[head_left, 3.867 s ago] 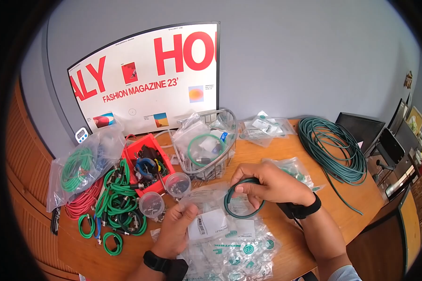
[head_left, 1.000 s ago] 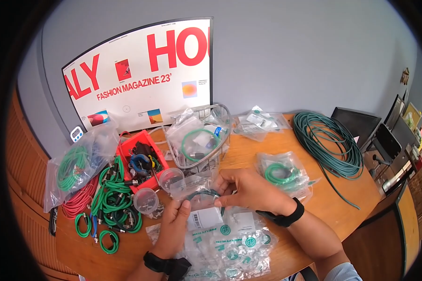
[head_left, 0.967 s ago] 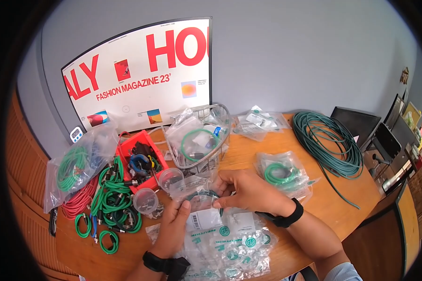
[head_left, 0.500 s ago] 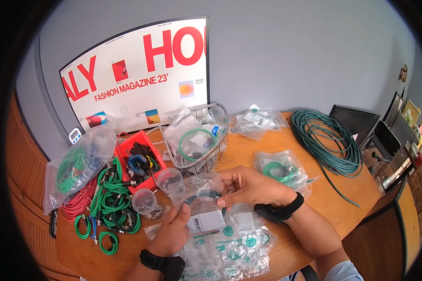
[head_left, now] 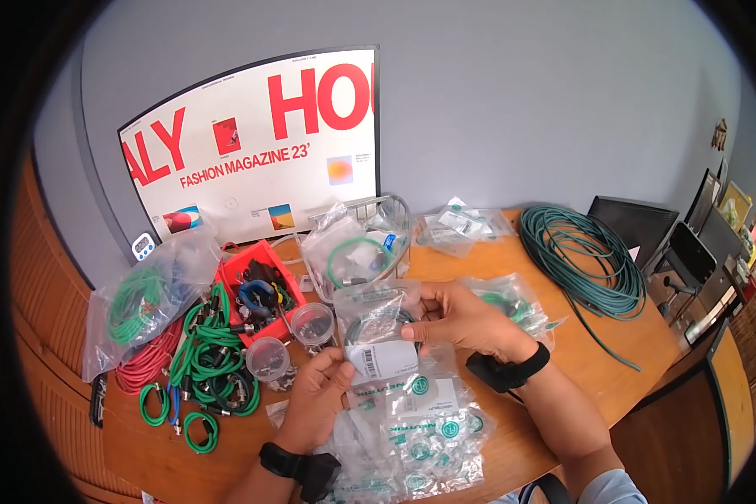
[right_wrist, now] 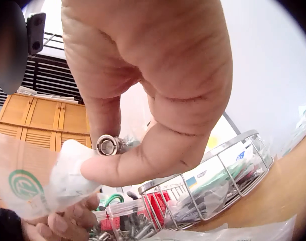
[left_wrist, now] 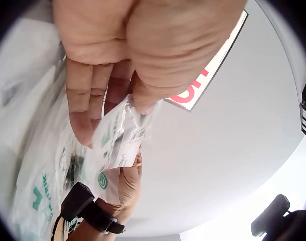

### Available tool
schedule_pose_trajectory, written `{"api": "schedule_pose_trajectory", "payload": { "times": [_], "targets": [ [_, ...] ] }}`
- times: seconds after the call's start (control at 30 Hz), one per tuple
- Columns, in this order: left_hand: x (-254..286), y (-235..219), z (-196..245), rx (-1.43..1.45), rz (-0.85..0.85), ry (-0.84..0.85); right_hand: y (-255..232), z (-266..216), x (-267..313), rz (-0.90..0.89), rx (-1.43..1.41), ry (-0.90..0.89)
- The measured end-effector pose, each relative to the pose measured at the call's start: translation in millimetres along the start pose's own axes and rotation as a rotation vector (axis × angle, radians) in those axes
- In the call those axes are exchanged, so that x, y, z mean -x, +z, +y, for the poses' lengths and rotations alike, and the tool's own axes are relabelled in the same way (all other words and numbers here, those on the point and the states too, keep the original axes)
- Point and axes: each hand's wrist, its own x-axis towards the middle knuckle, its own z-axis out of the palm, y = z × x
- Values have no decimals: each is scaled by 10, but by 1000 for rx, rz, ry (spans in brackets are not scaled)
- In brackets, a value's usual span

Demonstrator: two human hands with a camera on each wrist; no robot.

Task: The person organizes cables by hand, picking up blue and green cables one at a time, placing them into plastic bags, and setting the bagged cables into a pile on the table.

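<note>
Head view: left fingers (head_left: pixel 342 375) and right fingers (head_left: pixel 417 333) pinch a clear, white-labelled bag (head_left: pixel 382 343) holding dark coiled cable (head_left: pixel 356 323).

Bright; edges bowed, dark; left wrist view seemingly soft.

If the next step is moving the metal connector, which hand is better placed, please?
Probably the right hand: its wrist view shows the metal connector close by its fingers. The left hand pinches the plastic bag beside its white label, farther away.

Green-printed clear bag (head_left: pixel 375 333), white label (head_left: pixel 385 362)
</note>
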Motion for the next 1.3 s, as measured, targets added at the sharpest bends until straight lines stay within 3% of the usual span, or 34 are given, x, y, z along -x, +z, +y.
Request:
{"api": "schedule_pose_trajectory", "payload": {
  "times": [0.07,0.13,0.23,0.37,0.43,0.57,0.6,0.73,0.8,0.93,0.97,1.03,1.07,1.13,1.23,1.3],
  "targets": [
    [0,-10,23,72,-1,26,68,-94,25,16,41,4],
    [-8,-59,9,-171,18,21,122,-153,31,24,82,10],
    [26,42,64,-59,-57,74,172,-150,55,50,85,39],
    [17,10,46,0,-70,38,133,-67,89,-41,-40,45],
    [-16,-69,-62,-262,-101,194,94,-62,149,-57,-85,86],
    [77,133,50,-140,-78,63,-247,-285,382,174,94,211],
    [69,128,71,-128,-127,38,-277,-413,453,207,58,101],
    [6,52,-22,-150,-214,-15,-922,-602,711,294,140,142],
    [-17,18,-39,-181,-231,-18,-1223,-584,786,264,322,348],
    [-12,-7,-62,-220,-265,-22,-1339,-517,760,333,578,478],
    [-14,-5,-71,-227,-277,-33,-1318,-483,731,331,579,481],
    [-8,15,-87,-254,-276,-22,-1305,-368,672,370,1087,394],
    [-10,23,-82,-287,-276,-8,-1346,-277,669,373,1086,394],
    [-6,32,-73,-320,-284,0,-1392,-136,625,370,1138,189],
    [3,44,-72,-341,-281,0,-1438,-154,554,496,1148,217],
    [2,53,-81,-331,-270,-4,-1532,-134,472,443,1152,230]
  ]
}}
